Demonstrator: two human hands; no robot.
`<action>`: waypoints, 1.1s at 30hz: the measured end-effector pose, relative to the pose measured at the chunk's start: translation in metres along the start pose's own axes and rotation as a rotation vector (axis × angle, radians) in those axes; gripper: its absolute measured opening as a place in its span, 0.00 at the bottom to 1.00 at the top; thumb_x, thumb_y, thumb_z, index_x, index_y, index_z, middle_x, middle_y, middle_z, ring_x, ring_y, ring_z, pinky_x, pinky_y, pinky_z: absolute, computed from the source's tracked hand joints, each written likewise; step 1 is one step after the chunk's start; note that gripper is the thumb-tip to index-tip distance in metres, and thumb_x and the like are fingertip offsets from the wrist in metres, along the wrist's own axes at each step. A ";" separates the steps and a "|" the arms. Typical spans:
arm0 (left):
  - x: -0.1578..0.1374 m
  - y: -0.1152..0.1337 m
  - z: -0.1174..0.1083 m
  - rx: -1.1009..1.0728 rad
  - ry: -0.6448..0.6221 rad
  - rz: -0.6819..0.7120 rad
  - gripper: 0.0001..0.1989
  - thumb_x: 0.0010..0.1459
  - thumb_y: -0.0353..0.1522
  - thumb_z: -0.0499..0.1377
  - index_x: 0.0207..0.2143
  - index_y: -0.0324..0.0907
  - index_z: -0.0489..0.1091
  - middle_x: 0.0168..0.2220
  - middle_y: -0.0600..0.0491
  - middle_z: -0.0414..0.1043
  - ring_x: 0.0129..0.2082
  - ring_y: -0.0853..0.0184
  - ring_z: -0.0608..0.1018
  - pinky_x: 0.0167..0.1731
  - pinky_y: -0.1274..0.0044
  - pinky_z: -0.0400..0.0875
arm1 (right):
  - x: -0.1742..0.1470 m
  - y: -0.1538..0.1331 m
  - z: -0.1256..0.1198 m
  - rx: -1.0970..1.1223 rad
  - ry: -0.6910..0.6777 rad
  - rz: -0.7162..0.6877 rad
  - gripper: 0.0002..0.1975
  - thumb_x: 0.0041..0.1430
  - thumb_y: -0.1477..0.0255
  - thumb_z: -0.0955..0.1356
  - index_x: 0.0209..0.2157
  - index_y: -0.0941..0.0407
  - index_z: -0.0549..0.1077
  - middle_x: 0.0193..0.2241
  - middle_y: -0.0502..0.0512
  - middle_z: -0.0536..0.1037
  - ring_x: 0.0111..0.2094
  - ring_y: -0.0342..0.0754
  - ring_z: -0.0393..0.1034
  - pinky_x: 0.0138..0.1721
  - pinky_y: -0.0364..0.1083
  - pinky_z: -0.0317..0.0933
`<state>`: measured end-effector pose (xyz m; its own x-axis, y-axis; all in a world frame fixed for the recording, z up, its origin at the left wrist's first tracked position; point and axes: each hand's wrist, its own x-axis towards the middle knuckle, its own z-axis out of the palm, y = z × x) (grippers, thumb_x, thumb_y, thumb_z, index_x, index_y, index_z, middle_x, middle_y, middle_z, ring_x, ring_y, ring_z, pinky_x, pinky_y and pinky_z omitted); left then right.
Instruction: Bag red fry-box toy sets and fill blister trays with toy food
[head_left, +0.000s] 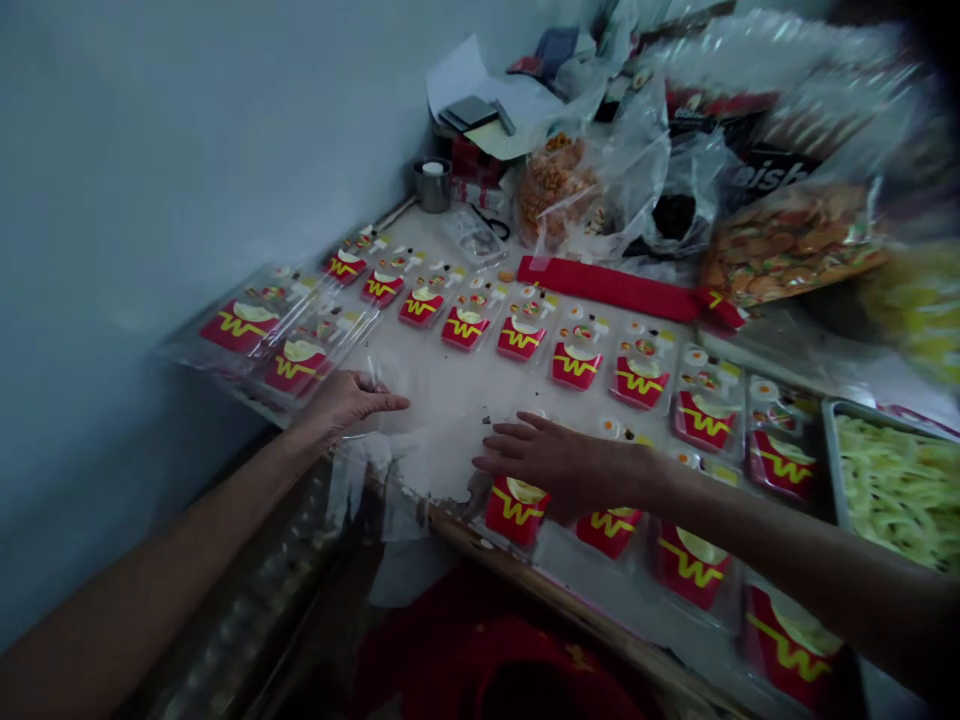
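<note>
My left hand (351,402) is at the table's left front edge, its fingers and thumb pinched together on a clear plastic bag (364,450) that hangs partly over the edge. The bag's outline is faint and blurred. My right hand (529,455) is stretched flat, fingers extended to the left, above a clear pack with a red carton printed with a yellow zigzag (516,512). Similar packs, such as the red-and-yellow pack (574,365), lie in a row behind my hands. Two bagged packs (295,365) lie at the left end, close to my left hand.
A metal tray of pale rings (900,480) stands at the right. Behind the row lie a red strip of stacked cartons (607,285), a bag of orange pieces (795,240) and a metal cup (433,187). A pale wall (187,130) bounds the left side.
</note>
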<state>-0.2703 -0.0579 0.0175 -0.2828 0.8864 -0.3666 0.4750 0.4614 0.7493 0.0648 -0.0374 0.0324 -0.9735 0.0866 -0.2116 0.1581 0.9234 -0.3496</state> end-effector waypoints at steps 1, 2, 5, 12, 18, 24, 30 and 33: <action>-0.001 -0.003 -0.002 0.048 0.017 -0.015 0.24 0.32 0.48 0.74 0.21 0.40 0.71 0.17 0.59 0.65 0.17 0.72 0.63 0.19 0.77 0.51 | -0.001 0.001 0.004 -0.014 0.015 -0.018 0.55 0.41 0.73 0.78 0.69 0.56 0.51 0.62 0.66 0.63 0.66 0.63 0.50 0.66 0.64 0.39; -0.003 -0.004 -0.003 0.094 0.026 -0.029 0.24 0.32 0.48 0.74 0.21 0.40 0.70 0.17 0.58 0.65 0.17 0.72 0.63 0.19 0.77 0.51 | -0.001 0.002 0.009 -0.030 0.025 -0.035 0.55 0.41 0.74 0.78 0.69 0.57 0.51 0.62 0.66 0.64 0.65 0.62 0.51 0.66 0.64 0.38; -0.010 -0.002 -0.001 0.162 0.002 -0.023 0.24 0.30 0.48 0.74 0.19 0.40 0.70 0.16 0.58 0.66 0.18 0.72 0.64 0.20 0.78 0.52 | 0.008 0.002 0.017 -0.065 0.041 -0.048 0.52 0.42 0.72 0.77 0.67 0.60 0.53 0.55 0.65 0.69 0.60 0.61 0.58 0.65 0.63 0.39; -0.033 0.012 0.002 0.233 -0.066 0.063 0.22 0.31 0.47 0.74 0.21 0.40 0.74 0.20 0.55 0.72 0.22 0.69 0.69 0.23 0.78 0.57 | 0.004 -0.006 -0.029 0.004 0.251 0.091 0.52 0.46 0.64 0.77 0.68 0.57 0.52 0.57 0.64 0.68 0.56 0.60 0.62 0.59 0.58 0.53; -0.042 0.026 0.020 0.251 -0.137 0.066 0.19 0.30 0.44 0.75 0.19 0.41 0.74 0.18 0.57 0.71 0.20 0.70 0.68 0.21 0.78 0.55 | -0.014 -0.001 -0.062 -0.215 0.624 0.503 0.51 0.52 0.60 0.74 0.70 0.53 0.46 0.58 0.66 0.66 0.56 0.68 0.59 0.56 0.65 0.51; -0.045 0.039 0.037 0.283 -0.188 0.155 0.19 0.32 0.45 0.74 0.21 0.43 0.75 0.21 0.56 0.74 0.24 0.67 0.73 0.23 0.78 0.58 | -0.012 0.000 -0.053 -0.312 0.588 0.578 0.53 0.49 0.62 0.76 0.69 0.56 0.47 0.57 0.66 0.66 0.56 0.67 0.57 0.57 0.63 0.49; -0.042 0.042 0.044 0.218 -0.372 0.189 0.18 0.32 0.42 0.75 0.21 0.41 0.75 0.19 0.58 0.71 0.21 0.70 0.70 0.21 0.79 0.58 | -0.014 -0.002 -0.036 -0.301 0.597 0.592 0.50 0.54 0.64 0.74 0.70 0.53 0.44 0.56 0.65 0.67 0.56 0.67 0.57 0.58 0.64 0.48; -0.035 0.042 0.049 0.198 -0.435 0.213 0.18 0.31 0.41 0.75 0.22 0.41 0.76 0.19 0.58 0.71 0.21 0.71 0.70 0.21 0.79 0.58 | -0.010 -0.004 -0.029 -0.277 0.604 0.593 0.49 0.55 0.65 0.73 0.70 0.54 0.44 0.55 0.66 0.67 0.56 0.68 0.57 0.57 0.63 0.49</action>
<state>-0.1994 -0.0680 0.0344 0.1893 0.8756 -0.4444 0.6447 0.2305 0.7288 0.0692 -0.0311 0.0623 -0.6777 0.6889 0.2571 0.6941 0.7148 -0.0859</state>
